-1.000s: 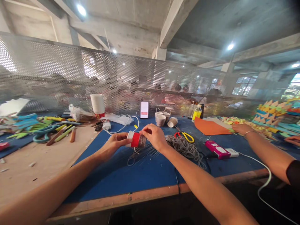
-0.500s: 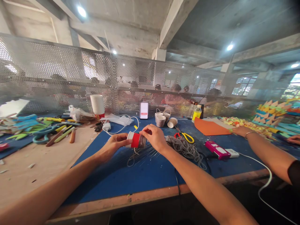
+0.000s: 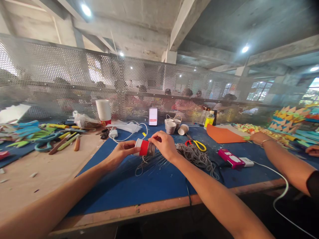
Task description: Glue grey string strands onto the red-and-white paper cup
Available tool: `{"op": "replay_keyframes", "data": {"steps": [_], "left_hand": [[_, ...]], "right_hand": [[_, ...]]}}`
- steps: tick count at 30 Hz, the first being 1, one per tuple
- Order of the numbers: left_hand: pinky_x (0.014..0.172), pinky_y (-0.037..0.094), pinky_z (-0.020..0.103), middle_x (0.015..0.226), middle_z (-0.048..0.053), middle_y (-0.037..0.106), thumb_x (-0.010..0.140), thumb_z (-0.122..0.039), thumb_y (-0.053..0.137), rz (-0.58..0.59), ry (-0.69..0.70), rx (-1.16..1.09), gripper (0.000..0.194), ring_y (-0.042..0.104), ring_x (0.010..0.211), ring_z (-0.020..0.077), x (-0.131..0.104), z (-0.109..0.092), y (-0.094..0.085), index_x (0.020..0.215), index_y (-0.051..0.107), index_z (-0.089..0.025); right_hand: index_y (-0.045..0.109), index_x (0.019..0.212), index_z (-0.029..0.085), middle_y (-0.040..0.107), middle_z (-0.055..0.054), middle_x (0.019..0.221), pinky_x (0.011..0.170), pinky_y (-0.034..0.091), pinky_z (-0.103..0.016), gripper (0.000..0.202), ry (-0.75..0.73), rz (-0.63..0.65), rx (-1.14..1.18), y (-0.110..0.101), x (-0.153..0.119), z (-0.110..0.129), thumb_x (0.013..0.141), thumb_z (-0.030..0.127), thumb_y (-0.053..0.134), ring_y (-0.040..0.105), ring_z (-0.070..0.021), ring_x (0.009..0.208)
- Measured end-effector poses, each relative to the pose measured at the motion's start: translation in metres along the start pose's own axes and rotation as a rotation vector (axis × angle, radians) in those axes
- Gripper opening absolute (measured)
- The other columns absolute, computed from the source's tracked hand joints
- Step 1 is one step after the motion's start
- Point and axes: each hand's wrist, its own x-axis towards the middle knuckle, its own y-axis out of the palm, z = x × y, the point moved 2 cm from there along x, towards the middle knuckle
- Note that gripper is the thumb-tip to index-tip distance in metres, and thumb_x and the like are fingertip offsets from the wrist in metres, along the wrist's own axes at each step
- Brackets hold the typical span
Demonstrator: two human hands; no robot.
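Observation:
A red and white paper cup [image 3: 144, 148] lies sideways above the blue mat, with grey cord [image 3: 151, 150] wound round its right end. My left hand [image 3: 122, 152] is closed on the cup's white left end, thumb below and fingers above. Thumb and fingertips of my right hand [image 3: 163, 143] pinch together at the wound end, on the cord; the exact strand between them is hidden. A loose loop of cord hangs under the cup. To the right of my right hand lies a tangled heap of grey cord [image 3: 196, 157], with yellow and red-handled scissors [image 3: 199, 146] just behind it.
Several cord-wrapped cups [image 3: 170, 126] stand at the back near a lit phone [image 3: 153, 117]. A stack of paper cups [image 3: 103, 111] and cutting tools [image 3: 47, 141] are at left. Rightward are orange paper [image 3: 223, 134], a magenta box [image 3: 230, 158], a white cable and a co-worker's arm [image 3: 281, 159].
My hands and the cup stay almost in the same place. The co-worker's hand at the right has shifted slightly rightward.

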Motion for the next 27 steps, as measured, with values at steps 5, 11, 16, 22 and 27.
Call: {"op": "replay_keyframes", "data": {"steps": [5, 11, 16, 22, 27], "left_hand": [[0.076, 0.051, 0.031, 0.084, 0.004, 0.078, 0.082, -0.038, 0.083, 0.015, 0.007, -0.014, 0.019, 0.067, 0.078, 0.0199, 0.001, 0.005, -0.002, 0.089, 0.082, -0.021], [0.080, 0.052, 0.033, 0.089, 0.006, 0.080, 0.081, -0.040, 0.083, 0.003, 0.008, 0.022, 0.023, 0.069, 0.082, 0.0218, 0.001, 0.002, -0.001, 0.094, 0.084, -0.021], [0.083, 0.053, 0.035, 0.090, 0.006, 0.080, 0.081, -0.040, 0.083, -0.004, 0.003, 0.039, 0.024, 0.070, 0.084, 0.0231, -0.002, -0.006, 0.002, 0.096, 0.085, -0.022], [0.083, 0.053, 0.035, 0.091, 0.007, 0.080, 0.080, -0.044, 0.083, -0.012, 0.014, 0.075, 0.029, 0.069, 0.085, 0.0242, -0.002, -0.006, 0.002, 0.096, 0.084, -0.020], [0.082, 0.053, 0.034, 0.091, 0.006, 0.081, 0.080, -0.042, 0.082, -0.010, 0.006, 0.055, 0.025, 0.070, 0.084, 0.0239, -0.002, -0.005, 0.002, 0.095, 0.084, -0.022]], "right_hand": [[0.071, 0.082, 0.024, 0.071, 0.000, 0.086, 0.075, 0.052, -0.027, 0.016, -0.007, -0.006, -0.008, 0.000, 0.000, 0.001, 0.094, 0.032, 0.076, 0.068, -0.0146, 0.077], [0.071, 0.082, 0.023, 0.071, 0.000, 0.087, 0.077, 0.053, -0.027, 0.015, -0.004, -0.004, -0.011, -0.001, 0.000, 0.002, 0.094, 0.031, 0.076, 0.068, -0.0146, 0.078], [0.071, 0.082, 0.023, 0.070, 0.000, 0.086, 0.076, 0.053, -0.026, 0.015, -0.003, -0.008, -0.003, -0.001, 0.000, 0.002, 0.094, 0.030, 0.076, 0.068, -0.0149, 0.078], [0.071, 0.082, 0.023, 0.070, 0.000, 0.087, 0.076, 0.053, -0.026, 0.016, 0.001, -0.007, 0.002, 0.000, -0.001, 0.000, 0.095, 0.031, 0.075, 0.068, -0.0143, 0.077], [0.070, 0.081, 0.023, 0.070, -0.001, 0.087, 0.075, 0.053, -0.027, 0.016, 0.006, -0.003, 0.005, -0.001, -0.001, 0.002, 0.095, 0.031, 0.075, 0.068, -0.0144, 0.077]]}}
